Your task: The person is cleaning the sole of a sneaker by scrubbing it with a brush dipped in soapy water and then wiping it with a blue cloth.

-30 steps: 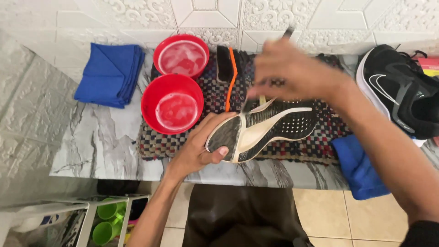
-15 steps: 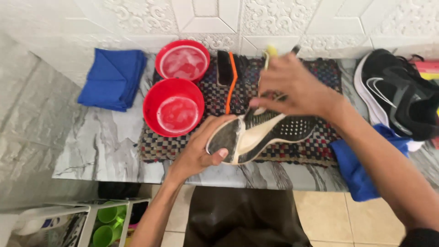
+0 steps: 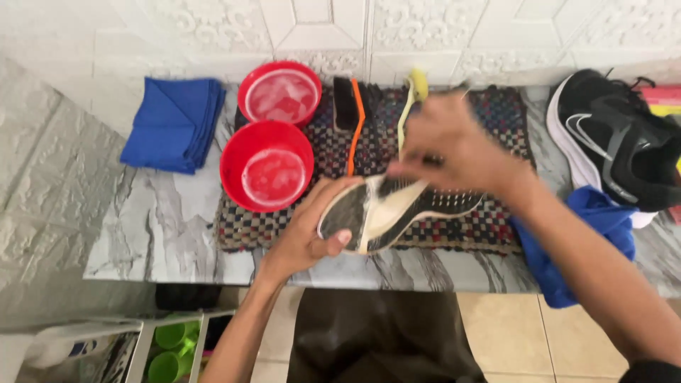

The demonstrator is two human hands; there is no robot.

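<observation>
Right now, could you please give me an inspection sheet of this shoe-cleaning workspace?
Surface: marble-patterned counter, with a checked woven mat on it.
Job's things: black shoe, sole up, over the mat; thin brush on the sole, blurred.
Clutter: two red bowls with foamy water; black and orange brush; yellow brush; folded blue cloth; crumpled blue cloth; second black shoe.
Grippers: left hand grips the shoe's end; right hand holds the thin brush.
Cables: nothing seen.
Surroundings: embossed white wall tiles; green cups on a rack below.
</observation>
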